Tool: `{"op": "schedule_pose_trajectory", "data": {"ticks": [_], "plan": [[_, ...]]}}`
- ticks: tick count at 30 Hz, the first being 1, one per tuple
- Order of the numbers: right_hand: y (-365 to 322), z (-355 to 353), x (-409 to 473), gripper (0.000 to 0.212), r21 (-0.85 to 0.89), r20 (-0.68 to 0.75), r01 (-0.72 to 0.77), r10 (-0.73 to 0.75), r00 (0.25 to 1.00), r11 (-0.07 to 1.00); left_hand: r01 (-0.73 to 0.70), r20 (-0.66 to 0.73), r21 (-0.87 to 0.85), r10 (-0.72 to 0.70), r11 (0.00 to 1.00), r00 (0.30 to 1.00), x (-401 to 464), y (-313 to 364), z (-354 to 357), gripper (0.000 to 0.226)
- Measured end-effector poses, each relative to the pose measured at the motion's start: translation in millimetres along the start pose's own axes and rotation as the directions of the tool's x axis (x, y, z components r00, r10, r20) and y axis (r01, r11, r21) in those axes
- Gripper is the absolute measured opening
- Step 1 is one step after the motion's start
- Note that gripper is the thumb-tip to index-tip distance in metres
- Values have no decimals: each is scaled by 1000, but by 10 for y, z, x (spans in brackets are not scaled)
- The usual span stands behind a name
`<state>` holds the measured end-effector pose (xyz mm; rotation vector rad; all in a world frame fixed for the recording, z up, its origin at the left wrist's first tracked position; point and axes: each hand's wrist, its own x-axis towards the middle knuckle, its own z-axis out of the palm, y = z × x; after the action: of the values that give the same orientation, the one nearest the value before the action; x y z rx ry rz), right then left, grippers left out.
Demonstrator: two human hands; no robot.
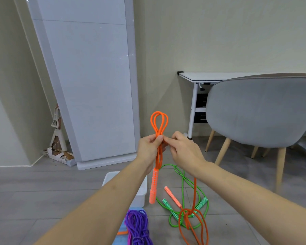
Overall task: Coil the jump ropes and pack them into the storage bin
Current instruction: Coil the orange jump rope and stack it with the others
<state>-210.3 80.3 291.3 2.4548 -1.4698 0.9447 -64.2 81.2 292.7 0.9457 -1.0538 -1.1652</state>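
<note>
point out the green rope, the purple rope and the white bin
green rope (182,188), head view, on the strand lying on the floor
purple rope (137,225), head view, on the middle of the coiled bundle
white bin (141,193), head view, on its right wall

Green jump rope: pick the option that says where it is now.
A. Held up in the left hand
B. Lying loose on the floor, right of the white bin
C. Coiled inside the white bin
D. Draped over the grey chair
B. The green jump rope sprawls uncoiled on the floor beside the white bin; the hands hold only the orange rope.
</note>
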Motion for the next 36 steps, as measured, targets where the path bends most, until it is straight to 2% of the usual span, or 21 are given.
{"op": "schedule_pose_trajectory", "data": {"ticks": [5, 7, 10, 12, 16, 19, 23, 25, 28, 30, 36], "plan": [[19, -8, 33, 29, 247, -1, 36, -37, 999, 968, 48, -9, 50, -48, 998, 999, 30, 27, -19, 25], [-7, -45, 49, 22, 387, 26, -49, 42, 999, 921, 91, 30, 23, -91, 996, 995, 23, 24, -49, 28], [-71, -78, 28, 12, 633, 154, -237, 181, 971, 737, 127, 56, -149, -120, 981, 991, 47, 70, -88, 27], [-48, -103, -13, 8, 697, 243, -284, 156, 958, 658, 118, 24, -327, -116, 938, 993, 101, 159, -112, 27], [155, -156, -115, 11, 640, 430, -346, 54, 901, 686, 143, -17, -497, -174, 856, 985, 186, 332, -292, 28], [349, -153, -183, 18, 539, 489, -385, 94, 867, 749, 159, -7, -506, -189, 848, 982, 222, 407, -461, 28], [547, -176, -218, 17, 526, 424, -449, 235, 875, 723, 190, 32, -461, -197, 867, 980, 198, 473, -553, 28], [560, -210, -195, 17, 559, 387, -446, 256, 886, 699, 218, 67, -382, -209, 898, 976, 167, 457, -555, 27], [521, -238, -130, 21, 615, 324, -358, 189, 927, 702, 216, 125, -232, -191, 948, 974, 120, 405, -501, 24], [482, -250, -92, 16, 630, 287, -293, 135, 948, 720, 206, 155, -174, -179, 963, 972, 79, 379, -442, 24], [326, -227, -19, 12, 640, 196, -134, 8, 981, 756, 187, 215, -115, -159, 976, 964, 11, 292, -303, 28]]}}
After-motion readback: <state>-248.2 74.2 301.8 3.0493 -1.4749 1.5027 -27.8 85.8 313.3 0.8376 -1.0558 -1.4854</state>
